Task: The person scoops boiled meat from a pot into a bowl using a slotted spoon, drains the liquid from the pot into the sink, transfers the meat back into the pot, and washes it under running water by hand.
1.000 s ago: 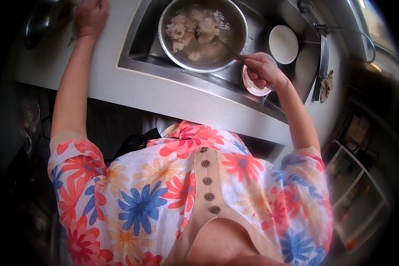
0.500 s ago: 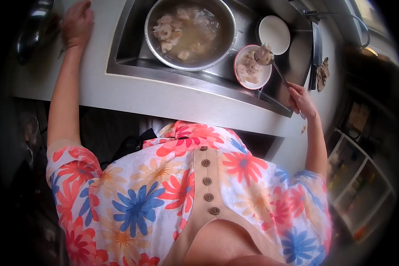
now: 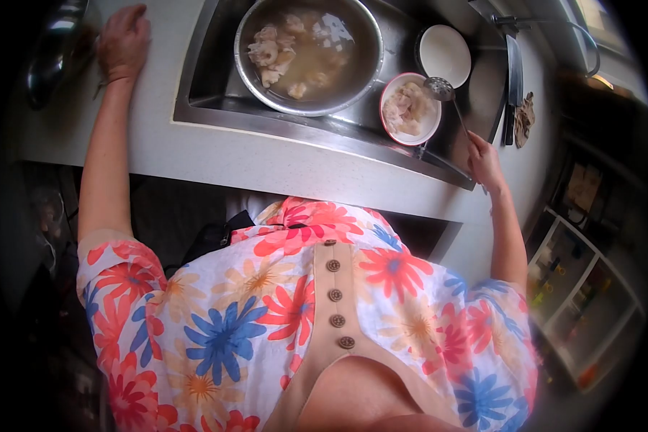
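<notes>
My right hand [image 3: 484,160] is closed round the handle of a slotted spoon [image 3: 440,88]. The spoon's perforated bowl is tilted and looks emptied, over the right rim of a red-rimmed white bowl [image 3: 435,128]. Pale pieces of meat [image 3: 405,109] fill much of that bowl. To its left, a large metal basin [image 3: 311,111] holds cloudy water with more meat pieces [image 3: 266,52] in it. My left hand [image 3: 122,45] rests on the counter left of the sink, holding nothing, its fingers loosely bent.
The basin and bowls stand in a steel sink [image 3: 216,108]. A second white bowl [image 3: 445,56] sits behind the red-rimmed one. A cleaver-like knife [image 3: 513,72] and a crumpled brown cloth-like item [image 3: 525,121] lie at the right. A shiny dark pan [image 3: 54,47] is at far left.
The meat that was in the slotted spoon has dropped into the red-rimmed bowl. The spoon has tipped and shifted slightly right. My left hand has stayed in place.
</notes>
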{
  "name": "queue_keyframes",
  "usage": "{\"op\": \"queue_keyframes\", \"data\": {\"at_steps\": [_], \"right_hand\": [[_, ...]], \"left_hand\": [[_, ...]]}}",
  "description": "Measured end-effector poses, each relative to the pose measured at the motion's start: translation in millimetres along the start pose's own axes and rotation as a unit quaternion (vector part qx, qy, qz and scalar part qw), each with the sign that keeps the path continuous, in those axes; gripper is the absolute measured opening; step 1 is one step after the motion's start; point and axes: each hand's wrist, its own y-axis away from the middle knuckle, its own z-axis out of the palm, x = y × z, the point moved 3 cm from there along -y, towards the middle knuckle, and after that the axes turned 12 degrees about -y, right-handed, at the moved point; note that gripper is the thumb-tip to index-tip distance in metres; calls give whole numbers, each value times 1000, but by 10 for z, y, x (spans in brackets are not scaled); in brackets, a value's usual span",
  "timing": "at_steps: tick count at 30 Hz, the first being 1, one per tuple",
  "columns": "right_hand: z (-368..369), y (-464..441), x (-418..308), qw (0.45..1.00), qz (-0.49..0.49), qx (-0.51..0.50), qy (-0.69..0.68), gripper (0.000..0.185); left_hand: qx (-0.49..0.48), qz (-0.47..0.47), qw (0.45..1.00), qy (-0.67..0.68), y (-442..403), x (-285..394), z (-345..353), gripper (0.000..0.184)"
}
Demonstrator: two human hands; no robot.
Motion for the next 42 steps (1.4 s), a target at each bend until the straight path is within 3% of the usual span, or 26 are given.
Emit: {"op": "queue_keyframes", "data": {"at_steps": [5,7,14,17,21,24,27,31,37,42], "right_hand": [[308,-45,-630,991,-135,-21,-11,34],[651,-229,-981,911,-400,8,100,32],[1722,-850,-1798,867,-370,-2,334,37],[1750,-964,-1711,858,-361,-21,365,40],[1454,-950,-1431,885,-361,-93,278,33],[1312,-762,-1310,882,-311,-167,311,25],[1294,-543,-1293,924,-91,-293,227,26],[1447,-371,-1425,917,-87,-355,160,28],[1425,-395,-1451,918,35,-395,24,32],[1375,-583,-1314,864,117,-479,-98,32]], "left_hand": [[7,-1,1000,-7,-11,-13,14,22],[-2,-6,1000,-8,-20,3,-2,22],[0,-6,1000,-10,72,-63,79,22],[29,7,999,-22,88,-35,18,22],[49,-31,997,49,-11,212,-299,10],[45,-30,998,34,-28,194,-284,10],[41,-28,998,26,-43,198,-293,10],[32,-29,999,29,-70,202,-305,10],[41,-30,998,32,-47,201,-274,10],[50,-23,998,30,-67,176,-261,10]]}}
